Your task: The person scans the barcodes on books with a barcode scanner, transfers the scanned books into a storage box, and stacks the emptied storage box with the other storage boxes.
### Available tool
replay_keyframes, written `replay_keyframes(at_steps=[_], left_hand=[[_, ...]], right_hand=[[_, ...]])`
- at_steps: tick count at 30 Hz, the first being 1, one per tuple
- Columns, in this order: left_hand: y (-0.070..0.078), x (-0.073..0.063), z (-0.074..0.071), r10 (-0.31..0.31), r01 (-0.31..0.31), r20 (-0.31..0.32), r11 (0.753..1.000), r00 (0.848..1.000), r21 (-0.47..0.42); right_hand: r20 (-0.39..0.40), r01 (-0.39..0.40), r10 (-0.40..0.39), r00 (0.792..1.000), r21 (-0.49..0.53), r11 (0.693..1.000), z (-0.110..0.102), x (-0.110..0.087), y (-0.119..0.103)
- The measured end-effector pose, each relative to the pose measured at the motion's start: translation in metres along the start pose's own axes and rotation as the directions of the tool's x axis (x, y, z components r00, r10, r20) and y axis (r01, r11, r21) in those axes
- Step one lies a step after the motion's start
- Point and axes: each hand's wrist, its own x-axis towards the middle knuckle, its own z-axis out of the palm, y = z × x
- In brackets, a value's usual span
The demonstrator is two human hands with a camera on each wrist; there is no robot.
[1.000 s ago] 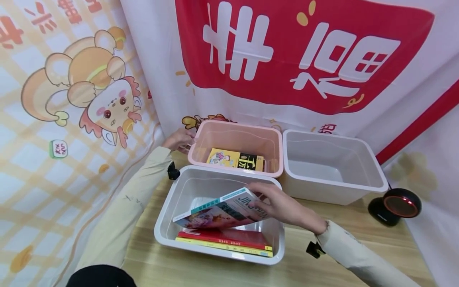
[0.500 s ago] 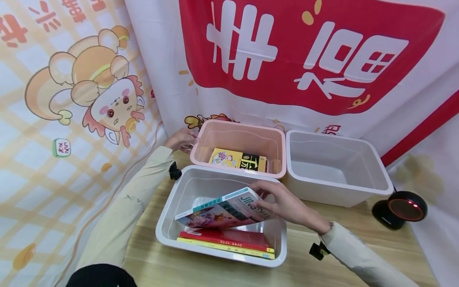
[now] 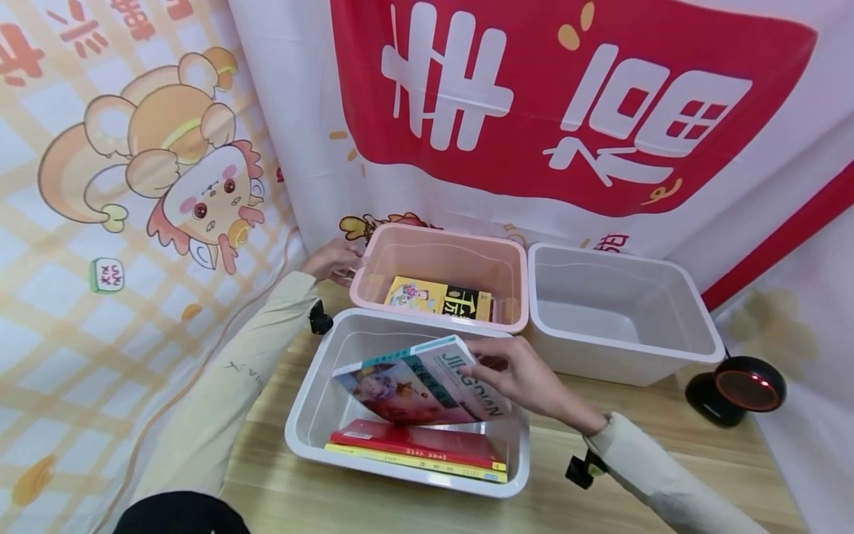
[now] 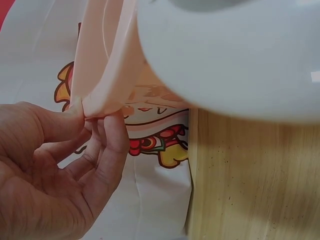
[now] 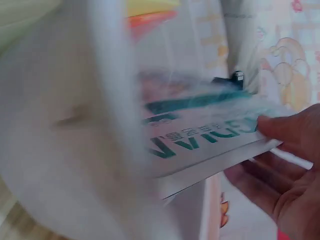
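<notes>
A paperback book [image 3: 420, 382] with a white and pink cover and a teal spine strip is tilted inside the front grey bin [image 3: 313, 393]. My right hand [image 3: 523, 374] grips its right end, thumb on the cover and fingers underneath, as the right wrist view shows of the book [image 5: 200, 130]. In that bin a red book [image 3: 420, 441] and a yellow book [image 3: 414, 461] lean at the near wall. My left hand [image 3: 333, 259] pinches the left rim of the pink bin [image 3: 454, 239]; in the left wrist view, thumb and fingers hold the rim [image 4: 102, 102].
Inside the pink bin lies a yellow and black book [image 3: 437, 298]. A second grey bin [image 3: 620, 356] stands to its right. A black round device [image 3: 747, 382] sits at the table's right side. Printed cloth [image 3: 313, 148] hangs behind and at the left.
The book in my right hand has tipped so more of its front cover faces up, and its left end has risen slightly. My left hand keeps its hold on the pink rim.
</notes>
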Motion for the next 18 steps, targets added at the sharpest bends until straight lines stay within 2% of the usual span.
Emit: replay_keyframes(at_steps=[4,9,13,16,18], left_hand=[[0.000,-0.002,0.002,0.005,-0.005,0.012,1.000,1.000,-0.022],[0.000,-0.003,0.003,0.020,-0.020,0.016,0.999,1.000,-0.033],[-0.001,-0.002,0.001,0.017,-0.017,0.006,1.000,1.000,-0.012],[-0.001,-0.001,0.000,0.009,-0.009,0.004,1.000,1.000,-0.010],[-0.002,-0.001,0.000,0.005,-0.005,0.004,1.000,1.000,-0.012]], right_hand=[[-0.041,-0.080,0.080,0.996,-0.004,0.997,-0.010,0.004,-0.014],[-0.073,-0.171,0.170,0.983,-0.021,0.985,-0.035,0.002,-0.035],[-0.131,-0.139,0.123,0.984,-0.124,0.982,-0.059,-0.005,-0.051],[-0.186,-0.107,0.067,0.980,-0.218,0.970,-0.074,-0.013,-0.060],[-0.222,-0.120,0.062,0.973,-0.259,0.959,-0.083,-0.020,-0.066]])
